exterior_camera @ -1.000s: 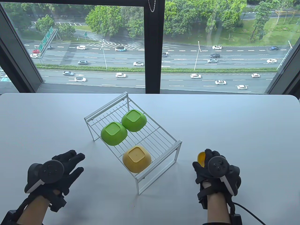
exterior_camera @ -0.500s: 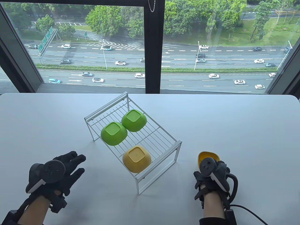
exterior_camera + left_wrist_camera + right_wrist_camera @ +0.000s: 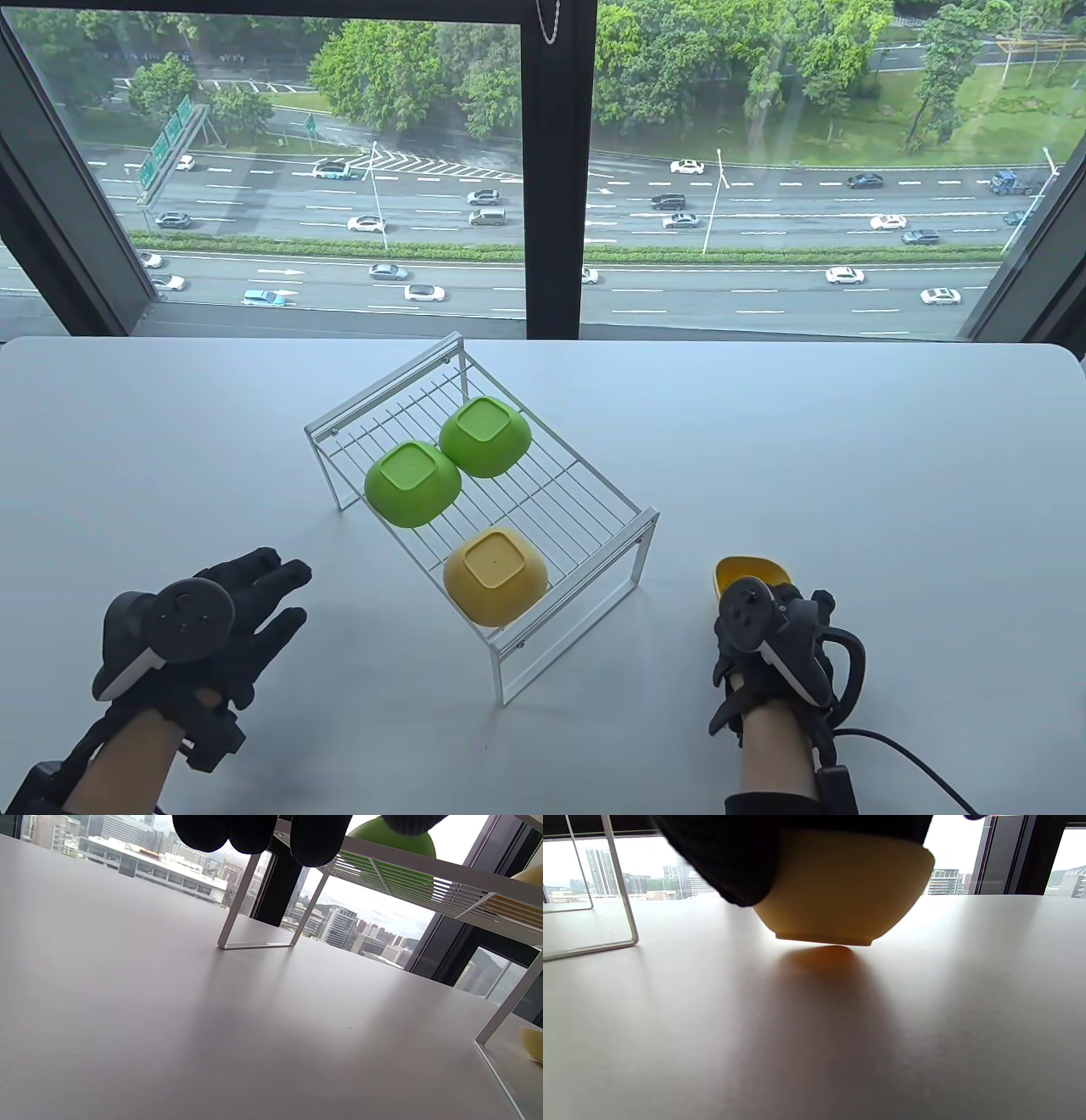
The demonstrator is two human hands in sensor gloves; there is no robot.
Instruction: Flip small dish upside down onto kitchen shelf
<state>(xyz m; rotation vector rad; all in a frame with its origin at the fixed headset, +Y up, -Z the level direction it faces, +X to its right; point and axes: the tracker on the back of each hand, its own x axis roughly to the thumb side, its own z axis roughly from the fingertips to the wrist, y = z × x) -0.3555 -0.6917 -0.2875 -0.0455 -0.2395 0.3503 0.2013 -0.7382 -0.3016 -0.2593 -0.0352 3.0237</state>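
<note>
The white bench point(image 3: 848, 441) runs the full width of the table view, its far edge against a tall window.

A white wire kitchen shelf point(image 3: 585, 501) stands at the bench's middle, set at a slant to the bench edges, on thin bent legs with the bench surface showing beneath the rack. Three dishes rest upside down on its wire top. Two green dishes sit toward the shelf's far end: the first green dish point(image 3: 412, 483) and the second green dish point(image 3: 484, 436) touch or nearly touch each other. A yellow dish point(image 3: 495, 576) lies at the shelf's near end, apart from the green pair.

The left hand point(image 3: 204, 628) hovers over or rests on the bench near the near edge, on the left side of the shelf, its fingers point(image 3: 271, 577) spread and holding nothing.

The right hand point(image 3: 772, 632) is near the near edge on the right side of the shelf and grips the small dish point(image 3: 747, 570), a yellow one. In the right wrist view the gloved fingers point(image 3: 725, 861) wrap over the dish's rim from above. The dish is upright, mouth upward, its base just above the bench with a thin gap and a shadow directly beneath. It is well apart from the shelf's top.
</note>
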